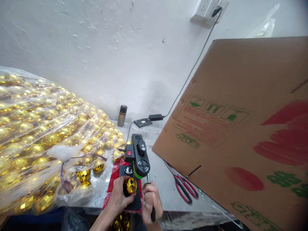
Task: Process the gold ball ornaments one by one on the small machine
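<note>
In the head view, my left hand (117,196) grips a shiny gold mirrored ball (131,185), fingers and thumb around its sides. The ball sits at the front of a small black bench machine (141,157) with round vents and a red switch. My right hand (152,200) is wrapped around the machine's lever handle (153,215), a metal rod with a black grip. Beneath the machine lies a red sheet (111,189), and its black base plate (137,202) shows beside the ball.
A big clear bag (60,150) of gold balls fills the left. Red-handled scissors (184,189) lie right of the machine, beside a large cardboard box (228,128). Behind stand a bottle (122,115) and a power adapter (156,117) whose cord (192,77) runs to a wall socket (207,11).
</note>
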### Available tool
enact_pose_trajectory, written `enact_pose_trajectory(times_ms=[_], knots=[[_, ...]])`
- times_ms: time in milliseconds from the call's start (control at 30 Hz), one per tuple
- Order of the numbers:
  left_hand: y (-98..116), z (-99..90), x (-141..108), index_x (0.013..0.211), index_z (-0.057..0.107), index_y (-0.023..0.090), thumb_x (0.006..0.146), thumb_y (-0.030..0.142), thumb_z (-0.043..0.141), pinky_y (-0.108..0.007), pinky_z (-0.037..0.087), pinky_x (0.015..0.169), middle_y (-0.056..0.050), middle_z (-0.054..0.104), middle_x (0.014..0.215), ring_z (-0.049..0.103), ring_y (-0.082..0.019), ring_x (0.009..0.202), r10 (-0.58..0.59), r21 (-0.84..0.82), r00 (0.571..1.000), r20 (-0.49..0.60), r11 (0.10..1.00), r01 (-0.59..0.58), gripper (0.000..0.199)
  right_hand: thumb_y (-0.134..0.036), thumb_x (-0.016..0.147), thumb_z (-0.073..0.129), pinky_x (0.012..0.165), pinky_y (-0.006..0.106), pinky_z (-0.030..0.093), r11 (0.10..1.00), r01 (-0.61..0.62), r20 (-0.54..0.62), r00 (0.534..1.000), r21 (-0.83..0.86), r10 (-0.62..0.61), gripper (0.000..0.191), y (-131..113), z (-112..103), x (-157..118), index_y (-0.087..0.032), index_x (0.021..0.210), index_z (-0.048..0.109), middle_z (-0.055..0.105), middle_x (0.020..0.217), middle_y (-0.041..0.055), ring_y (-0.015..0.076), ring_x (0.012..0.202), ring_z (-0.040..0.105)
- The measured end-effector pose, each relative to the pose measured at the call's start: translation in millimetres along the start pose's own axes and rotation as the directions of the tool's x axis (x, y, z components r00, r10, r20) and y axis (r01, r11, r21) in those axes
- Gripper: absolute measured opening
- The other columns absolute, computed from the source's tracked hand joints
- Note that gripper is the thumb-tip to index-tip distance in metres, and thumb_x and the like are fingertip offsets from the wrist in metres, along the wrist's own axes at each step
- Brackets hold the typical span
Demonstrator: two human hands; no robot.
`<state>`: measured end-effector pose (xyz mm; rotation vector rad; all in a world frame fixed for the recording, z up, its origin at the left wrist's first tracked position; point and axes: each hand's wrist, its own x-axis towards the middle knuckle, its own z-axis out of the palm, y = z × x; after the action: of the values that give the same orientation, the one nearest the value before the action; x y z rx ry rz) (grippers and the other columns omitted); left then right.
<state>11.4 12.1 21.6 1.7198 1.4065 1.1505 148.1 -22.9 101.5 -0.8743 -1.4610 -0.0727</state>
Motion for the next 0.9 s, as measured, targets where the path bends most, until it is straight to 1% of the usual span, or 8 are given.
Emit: enact_pose_trajectory(times_ms=[167, 300, 400, 567, 633, 700, 800, 900], knots=[[1, 0.1, 3, 0.114, 0.074, 0.019, 0.067, 0.029, 0.082, -0.057, 0.062, 0.095, -0.014, 0.08, 0.109, 0.074, -0.037, 0.106, -0.003, -0.005, 1.0, -0.017, 1.0, 0.003, 0.049, -0.023, 0.113, 0.036, 0.067, 0.029, 0.048, 1.0, 0.002, -0.022, 1.0, 0.006, -0.002, 0.039, -9, 0, 13, -0.024, 0.076, 0.051, 0.056, 0.073, -0.0022, 0.0146, 0.065, 0.055], [0, 0.5, 1, 0.116, 0.073, 0.021, 0.068, 0.027, 0.081, -0.058, 0.062, 0.099, -0.014, 0.081, 0.115, 0.075, -0.037, 0.111, 0.006, -0.005, 1.0, 0.004, 1.0, -0.006, 0.049, -0.02, 0.112, 0.04, 0.055, 0.025, 0.039, 0.984, -0.176, 0.023, 0.984, 0.038, 0.175, 0.039, -32, -7, 54, -0.023, 0.075, 0.05, 0.05, 0.069, -0.0035, 0.0119, 0.06, 0.051], [-9, -1.5, -17, 0.124, 0.071, 0.023, 0.072, 0.025, 0.079, -0.057, 0.061, 0.102, -0.015, 0.08, 0.122, 0.075, -0.037, 0.116, 0.058, -0.005, 0.998, -0.007, 0.998, -0.058, 0.053, -0.027, 0.112, 0.046, 0.054, 0.026, 0.037, 0.959, -0.266, 0.012, 0.964, 0.094, 0.266, 0.044, -44, -8, 76, -0.023, 0.068, 0.047, 0.048, 0.064, -0.0038, 0.0126, 0.058, 0.05], [-23, -37.9, -47, 0.136, 0.068, 0.026, 0.062, 0.049, 0.097, -0.061, 0.061, 0.106, -0.018, 0.071, 0.144, 0.068, -0.045, 0.13, 0.184, 0.156, 0.983, 0.012, 0.971, -0.183, 0.082, -0.025, 0.113, 0.045, 0.055, 0.025, 0.039, 0.969, -0.226, -0.023, 0.973, 0.1, 0.229, 0.04, -45, -4, 66, -0.023, 0.074, 0.054, 0.052, 0.067, -0.0042, 0.0109, 0.057, 0.049], [-20, -63.1, -35, 0.142, 0.064, 0.024, 0.082, 0.052, 0.082, -0.058, 0.058, 0.11, -0.018, 0.068, 0.15, 0.065, -0.043, 0.135, 0.193, 0.285, 0.981, -0.029, 0.942, -0.178, 0.069, -0.023, 0.113, 0.044, 0.056, 0.024, 0.04, 0.974, -0.2, -0.017, 0.979, 0.104, 0.202, 0.038, -42, -3, 58, -0.023, 0.075, 0.054, 0.053, 0.069, -0.0042, 0.0105, 0.058, 0.05], [-14, -86.3, -7, 0.134, 0.068, 0.02, 0.099, 0.041, 0.059, -0.059, 0.055, 0.112, -0.02, 0.072, 0.141, 0.066, -0.041, 0.133, 0.164, 0.446, 0.972, -0.169, 0.892, -0.073, 0.042, -0.022, 0.112, 0.044, 0.057, 0.024, 0.041, 0.978, -0.175, -0.025, 0.984, 0.113, 0.179, 0.04, -41, -3, 55, -0.023, 0.073, 0.05, 0.052, 0.068, -0.0037, 0.011, 0.06, 0.051], [-6, -106.7, 38, 0.117, 0.072, 0.014, 0.1, 0.024, 0.044, -0.057, 0.056, 0.106, -0.026, 0.075, 0.124, 0.07, -0.042, 0.123, 0.016, 0.594, 0.969, -0.247, 0.793, 0.138, 0.034, -0.021, 0.112, 0.044, 0.053, 0.024, 0.039, 0.979, -0.18, -0.021, 0.983, 0.1, 0.183, 0.038, -40, -3, 54, -0.024, 0.074, 0.051, 0.053, 0.068, -0.0035, 0.0112, 0.058, 0.05], [-7, -109.3, 63, 0.101, 0.073, 0.016, 0.094, 0.021, 0.051, -0.051, 0.061, 0.089, -0.021, 0.077, 0.104, 0.077, -0.039, 0.099, -0.07, 0.598, 0.981, -0.178, 0.784, 0.165, 0.023, -0.021, 0.112, 0.043, 0.05, 0.025, 0.037, 0.979, -0.19, -0.008, 0.982, 0.071, 0.191, 0.035, -39, -4, 54, -0.023, 0.078, 0.054, 0.054, 0.07, -0.0035, 0.0108, 0.054, 0.048]])
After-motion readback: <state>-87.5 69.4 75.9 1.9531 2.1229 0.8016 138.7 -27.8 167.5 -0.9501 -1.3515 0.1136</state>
